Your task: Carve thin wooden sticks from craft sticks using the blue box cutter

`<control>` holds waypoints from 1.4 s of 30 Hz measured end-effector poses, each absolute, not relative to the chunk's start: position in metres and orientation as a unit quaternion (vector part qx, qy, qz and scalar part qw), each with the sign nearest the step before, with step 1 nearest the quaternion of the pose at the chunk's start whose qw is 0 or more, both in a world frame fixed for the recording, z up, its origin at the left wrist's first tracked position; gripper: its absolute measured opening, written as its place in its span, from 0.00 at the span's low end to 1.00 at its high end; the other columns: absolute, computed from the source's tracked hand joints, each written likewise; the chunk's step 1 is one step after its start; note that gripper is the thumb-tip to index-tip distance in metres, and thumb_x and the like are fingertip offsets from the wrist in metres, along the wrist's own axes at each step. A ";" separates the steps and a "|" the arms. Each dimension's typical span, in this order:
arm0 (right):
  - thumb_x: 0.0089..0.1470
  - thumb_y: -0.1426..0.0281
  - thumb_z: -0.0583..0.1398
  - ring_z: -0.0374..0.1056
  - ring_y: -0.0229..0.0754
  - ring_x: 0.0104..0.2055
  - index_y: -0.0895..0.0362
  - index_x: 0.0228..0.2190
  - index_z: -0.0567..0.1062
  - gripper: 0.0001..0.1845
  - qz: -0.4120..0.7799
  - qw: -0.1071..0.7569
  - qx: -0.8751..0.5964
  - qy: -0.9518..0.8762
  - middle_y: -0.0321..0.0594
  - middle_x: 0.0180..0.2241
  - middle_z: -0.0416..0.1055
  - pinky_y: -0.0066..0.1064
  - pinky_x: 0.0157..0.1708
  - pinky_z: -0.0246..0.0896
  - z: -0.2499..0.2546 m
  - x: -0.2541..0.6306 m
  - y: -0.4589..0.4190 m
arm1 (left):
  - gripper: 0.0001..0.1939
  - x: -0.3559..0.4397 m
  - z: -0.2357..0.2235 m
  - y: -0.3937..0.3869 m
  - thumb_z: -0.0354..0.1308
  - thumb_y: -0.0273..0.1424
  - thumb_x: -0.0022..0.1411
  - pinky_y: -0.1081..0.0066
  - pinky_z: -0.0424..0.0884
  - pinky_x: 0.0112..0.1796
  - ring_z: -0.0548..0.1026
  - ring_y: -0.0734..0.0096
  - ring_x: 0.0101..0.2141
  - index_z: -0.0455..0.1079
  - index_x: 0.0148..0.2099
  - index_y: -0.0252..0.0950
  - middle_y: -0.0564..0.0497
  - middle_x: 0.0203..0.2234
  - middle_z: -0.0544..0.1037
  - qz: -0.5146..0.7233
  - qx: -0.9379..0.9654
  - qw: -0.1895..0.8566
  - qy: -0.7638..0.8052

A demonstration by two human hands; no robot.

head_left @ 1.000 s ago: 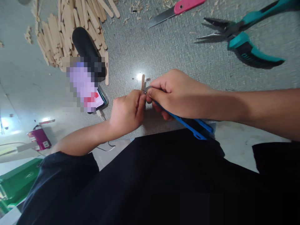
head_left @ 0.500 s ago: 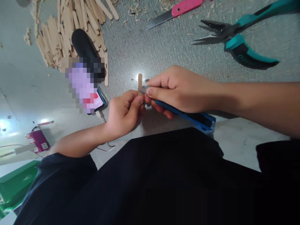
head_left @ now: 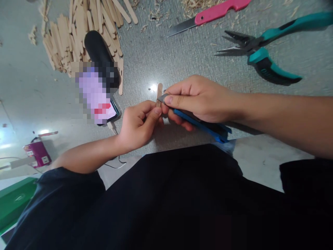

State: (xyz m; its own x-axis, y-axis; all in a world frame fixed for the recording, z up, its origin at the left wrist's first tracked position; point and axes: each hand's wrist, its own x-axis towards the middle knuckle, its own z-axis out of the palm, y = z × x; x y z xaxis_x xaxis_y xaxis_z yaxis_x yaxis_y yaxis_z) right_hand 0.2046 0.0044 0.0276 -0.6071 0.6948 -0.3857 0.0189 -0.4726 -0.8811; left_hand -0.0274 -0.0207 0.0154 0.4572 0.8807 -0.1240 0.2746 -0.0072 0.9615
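With left hand (head_left: pixel 142 119), pinching the near end of a wooden stick (head_left: pixel 160 91) over the desk (head_left: pixel 140 55), probably to hold it firm and leave the far end free. With right hand (head_left: pixel 200 100), grasping a blue-handled cutter (head_left: pixel 208 130) close to its blade (head_left: pixel 162 98), perhaps for finer control, and seemingly touching the stick with it. Beyond, having pliers (head_left: pixel 251 45) and pink-handled knife (head_left: pixel 215 13) laid apart, perhaps to leave working space. Compared with half a second ago, leaning the stick slightly more to the right, beside the bright reflection (head_left: pixel 153 88) instead of across it.
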 end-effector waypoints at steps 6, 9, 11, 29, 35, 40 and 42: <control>0.80 0.66 0.65 0.69 0.33 0.16 0.57 0.32 0.77 0.19 0.747 0.213 -0.399 -0.487 0.32 0.21 0.76 0.25 0.18 0.60 0.030 0.205 0.005 | 0.27 -0.026 0.015 -0.021 0.62 0.57 0.82 0.64 0.68 0.23 0.76 0.70 0.23 0.78 0.37 0.42 0.49 0.27 0.85 0.279 0.636 0.554 0.460; 0.80 0.67 0.64 0.70 0.32 0.18 0.57 0.31 0.77 0.21 0.734 0.210 -0.396 -0.510 0.33 0.22 0.76 0.25 0.19 0.61 0.030 0.205 0.005 | 0.27 -0.026 0.014 -0.021 0.63 0.57 0.81 0.64 0.67 0.23 0.75 0.70 0.23 0.78 0.38 0.42 0.49 0.27 0.85 0.278 0.633 0.555 0.463; 0.80 0.65 0.65 0.70 0.32 0.18 0.57 0.31 0.77 0.21 0.727 0.208 -0.395 -0.522 0.33 0.23 0.76 0.25 0.20 0.61 0.030 0.206 0.005 | 0.27 -0.026 0.014 -0.021 0.62 0.56 0.82 0.64 0.66 0.23 0.74 0.70 0.23 0.78 0.37 0.42 0.49 0.27 0.84 0.274 0.640 0.548 0.464; 0.79 0.73 0.63 0.66 0.31 0.19 0.56 0.29 0.75 0.21 0.654 0.215 -0.438 -0.578 0.30 0.21 0.72 0.27 0.23 0.58 0.035 0.200 -0.003 | 0.27 -0.025 0.017 -0.020 0.62 0.57 0.82 0.65 0.66 0.22 0.74 0.71 0.21 0.79 0.37 0.41 0.49 0.26 0.84 0.274 0.649 0.539 0.461; 0.76 0.78 0.62 0.66 0.31 0.18 0.55 0.25 0.73 0.24 0.633 0.195 -0.453 -0.596 0.29 0.18 0.69 0.29 0.23 0.56 0.036 0.201 -0.002 | 0.29 -0.024 0.017 -0.020 0.62 0.58 0.81 0.67 0.66 0.24 0.74 0.72 0.23 0.78 0.35 0.40 0.50 0.24 0.83 0.279 0.662 0.523 0.457; 0.76 0.80 0.61 0.65 0.31 0.19 0.56 0.26 0.75 0.22 0.642 0.196 -0.435 -0.600 0.30 0.20 0.72 0.28 0.24 0.57 0.035 0.203 0.000 | 0.28 -0.025 0.017 -0.017 0.64 0.59 0.80 0.66 0.69 0.24 0.75 0.70 0.22 0.79 0.37 0.41 0.51 0.24 0.82 0.271 0.641 0.560 0.450; 0.76 0.79 0.62 0.66 0.30 0.19 0.56 0.27 0.76 0.21 0.648 0.199 -0.428 -0.598 0.30 0.21 0.73 0.27 0.24 0.57 0.035 0.204 0.001 | 0.28 -0.025 0.017 -0.016 0.65 0.59 0.79 0.65 0.69 0.23 0.75 0.70 0.21 0.79 0.37 0.41 0.51 0.24 0.82 0.270 0.634 0.572 0.445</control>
State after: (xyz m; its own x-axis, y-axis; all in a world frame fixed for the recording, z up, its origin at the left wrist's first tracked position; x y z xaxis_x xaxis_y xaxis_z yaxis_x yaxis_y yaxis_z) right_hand 0.2040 0.0008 0.0346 -0.5542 0.7699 -0.3165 0.2536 -0.2060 -0.9451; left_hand -0.0250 -0.0165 0.0175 0.4579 0.8732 -0.1671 0.2564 0.0503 0.9653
